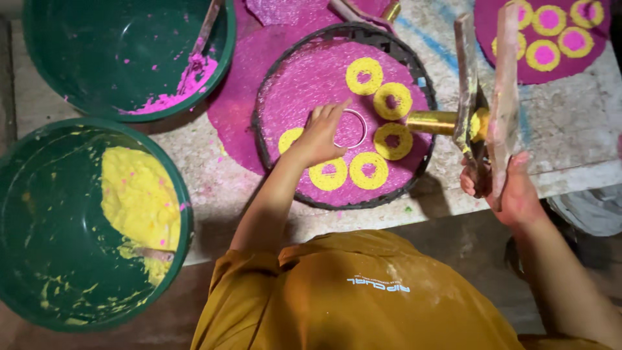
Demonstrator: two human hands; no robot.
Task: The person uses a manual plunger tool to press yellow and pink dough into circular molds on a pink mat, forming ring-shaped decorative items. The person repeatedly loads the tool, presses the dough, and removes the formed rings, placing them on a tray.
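My left hand (319, 137) reaches onto a round pink dough sheet (304, 84) that lies on a black round tray (259, 139). Its fingertips pinch a thin metal ring (363, 126) standing on the middle of the sheet. Several yellow dough rings (364, 75) curve around that ring. My right hand (515, 191) grips the wooden handles (504, 97) of a hand press. The press's brass barrel (431, 122) points left over the tray's right edge, and yellow paste shows at its back end.
At the left stand a green bowl (39, 214) with yellow paste (139, 201) and, behind it, a green bowl (97, 52) with pink paste (194, 74). A finished pink sheet with yellow rings (544, 39) lies top right on the stone slab (570, 123).
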